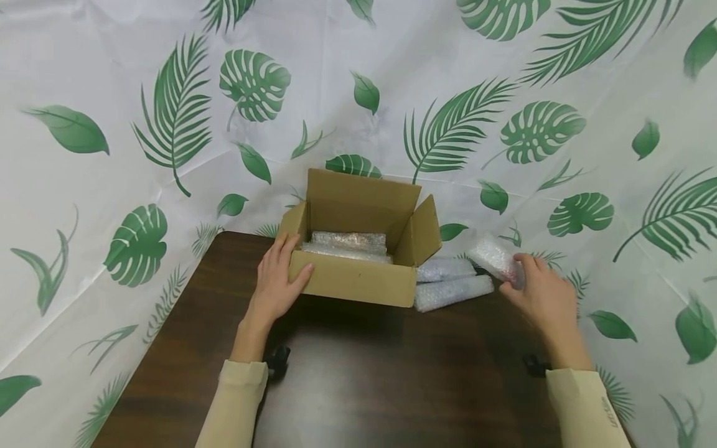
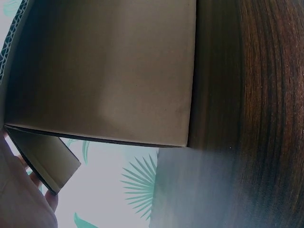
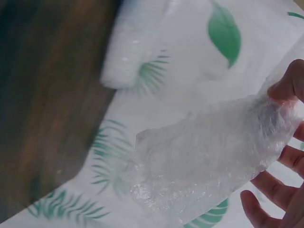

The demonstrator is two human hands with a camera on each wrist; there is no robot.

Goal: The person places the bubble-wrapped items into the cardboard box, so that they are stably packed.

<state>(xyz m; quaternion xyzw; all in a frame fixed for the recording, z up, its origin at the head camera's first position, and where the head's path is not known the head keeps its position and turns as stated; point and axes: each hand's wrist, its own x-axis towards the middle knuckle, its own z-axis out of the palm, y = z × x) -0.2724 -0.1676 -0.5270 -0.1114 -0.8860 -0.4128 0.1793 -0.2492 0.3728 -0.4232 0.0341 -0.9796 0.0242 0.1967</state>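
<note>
My left hand (image 1: 276, 277) holds the left front corner of an open cardboard box (image 1: 358, 283), thumb on the front side. In the left wrist view its fingers curl round the edge of a flap (image 2: 45, 159). Inside the box lie bubble-wrapped bundles (image 1: 350, 241). Off to the right, my right hand (image 1: 542, 298) grips another bubble-wrapped bundle (image 3: 204, 156) by one end, above the table's far right edge. The right wrist view shows the thumb on one side of the wrap and fingers on the other; its contents are blurred by the plastic.
Two more bubble-wrapped bundles (image 1: 454, 292) lie against the box's right side on the dark wooden table (image 1: 358, 379). A white cloth with green leaves (image 1: 364, 93) hangs behind the table and along both its sides.
</note>
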